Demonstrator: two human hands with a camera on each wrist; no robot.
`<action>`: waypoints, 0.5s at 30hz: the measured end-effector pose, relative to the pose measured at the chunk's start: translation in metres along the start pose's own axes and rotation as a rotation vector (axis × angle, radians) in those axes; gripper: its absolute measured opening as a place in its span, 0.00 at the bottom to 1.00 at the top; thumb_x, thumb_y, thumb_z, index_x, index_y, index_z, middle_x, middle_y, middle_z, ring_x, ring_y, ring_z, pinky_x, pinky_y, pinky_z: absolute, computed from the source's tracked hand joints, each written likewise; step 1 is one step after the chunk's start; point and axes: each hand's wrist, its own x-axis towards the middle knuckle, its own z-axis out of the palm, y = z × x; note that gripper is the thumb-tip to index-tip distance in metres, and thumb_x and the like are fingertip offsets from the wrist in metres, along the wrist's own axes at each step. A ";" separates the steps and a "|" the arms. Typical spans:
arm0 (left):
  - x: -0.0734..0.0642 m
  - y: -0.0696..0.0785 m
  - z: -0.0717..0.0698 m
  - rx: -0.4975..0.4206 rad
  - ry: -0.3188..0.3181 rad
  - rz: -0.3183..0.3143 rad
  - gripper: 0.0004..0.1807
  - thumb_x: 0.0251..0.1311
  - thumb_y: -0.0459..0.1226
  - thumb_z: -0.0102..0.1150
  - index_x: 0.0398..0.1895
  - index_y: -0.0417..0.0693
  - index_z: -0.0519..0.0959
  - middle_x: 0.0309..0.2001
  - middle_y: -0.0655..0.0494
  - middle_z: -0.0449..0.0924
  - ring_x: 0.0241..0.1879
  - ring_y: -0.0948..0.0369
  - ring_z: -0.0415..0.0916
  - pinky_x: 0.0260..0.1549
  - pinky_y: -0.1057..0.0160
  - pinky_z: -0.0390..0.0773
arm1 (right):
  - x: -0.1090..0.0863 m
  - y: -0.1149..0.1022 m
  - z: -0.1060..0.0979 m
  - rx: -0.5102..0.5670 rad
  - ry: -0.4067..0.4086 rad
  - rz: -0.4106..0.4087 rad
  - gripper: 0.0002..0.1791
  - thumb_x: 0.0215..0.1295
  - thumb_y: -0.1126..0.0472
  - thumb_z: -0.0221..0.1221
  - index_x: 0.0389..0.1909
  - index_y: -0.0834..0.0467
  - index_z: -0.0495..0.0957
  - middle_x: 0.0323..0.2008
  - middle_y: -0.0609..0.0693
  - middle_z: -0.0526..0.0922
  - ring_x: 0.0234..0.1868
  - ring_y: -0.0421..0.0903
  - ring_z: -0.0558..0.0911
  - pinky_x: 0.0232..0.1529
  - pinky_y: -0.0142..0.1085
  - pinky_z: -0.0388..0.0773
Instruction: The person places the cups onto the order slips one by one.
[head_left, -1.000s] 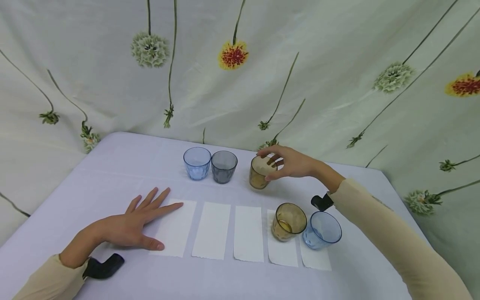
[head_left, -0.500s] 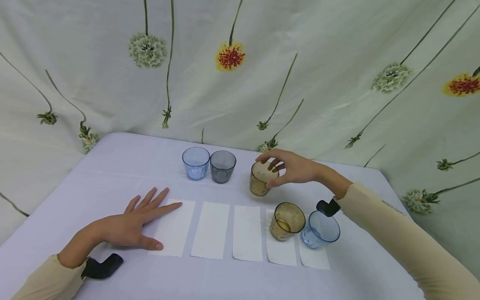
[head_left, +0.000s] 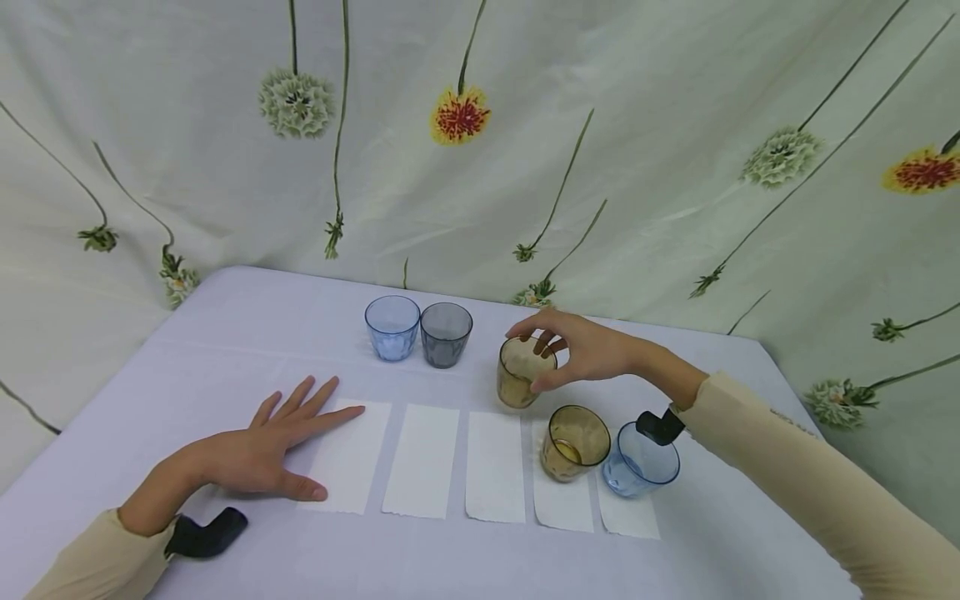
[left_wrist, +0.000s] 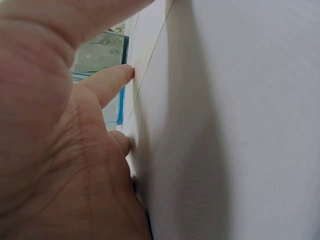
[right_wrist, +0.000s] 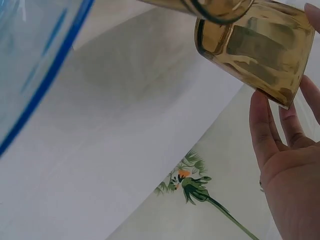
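My right hand (head_left: 585, 348) grips an amber glass (head_left: 516, 385) by its rim, thumb on the near side and fingers at the far side. In the right wrist view the same amber glass (right_wrist: 265, 52) shows with fingertips along its edge. Just behind the row of white paper strips, it stays upright. My left hand (head_left: 262, 454) lies with fingers spread, its index finger and thumb on the leftmost paper strip (head_left: 348, 467). The left wrist view shows the palm (left_wrist: 65, 150) raised a little over the white surface, fingertips touching down.
A second amber glass (head_left: 558, 467) stands on the fourth strip, beside a blue glass (head_left: 626, 479) on the fifth. At the back, another blue glass (head_left: 393, 343) and a grey glass (head_left: 444, 348) stand side by side. A flowered cloth (head_left: 637, 233) hangs behind the table.
My right hand has brought the amber glass from the back of the table toward the paper strips. The left hand has stayed in place.
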 end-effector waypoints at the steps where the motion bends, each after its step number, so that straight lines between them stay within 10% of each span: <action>1: 0.000 0.000 0.000 0.000 0.001 0.001 0.51 0.51 0.58 0.71 0.78 0.67 0.57 0.81 0.38 0.27 0.76 0.34 0.15 0.65 0.30 0.14 | 0.000 -0.001 0.001 0.004 -0.004 -0.004 0.41 0.57 0.57 0.73 0.70 0.55 0.66 0.67 0.55 0.67 0.55 0.53 0.75 0.62 0.47 0.74; 15: 0.001 -0.002 0.001 0.005 0.005 -0.002 0.51 0.51 0.59 0.71 0.78 0.68 0.57 0.81 0.39 0.28 0.76 0.34 0.15 0.65 0.29 0.14 | -0.004 -0.008 0.011 -0.021 -0.038 -0.014 0.39 0.57 0.56 0.73 0.69 0.51 0.67 0.65 0.48 0.69 0.54 0.50 0.77 0.62 0.43 0.75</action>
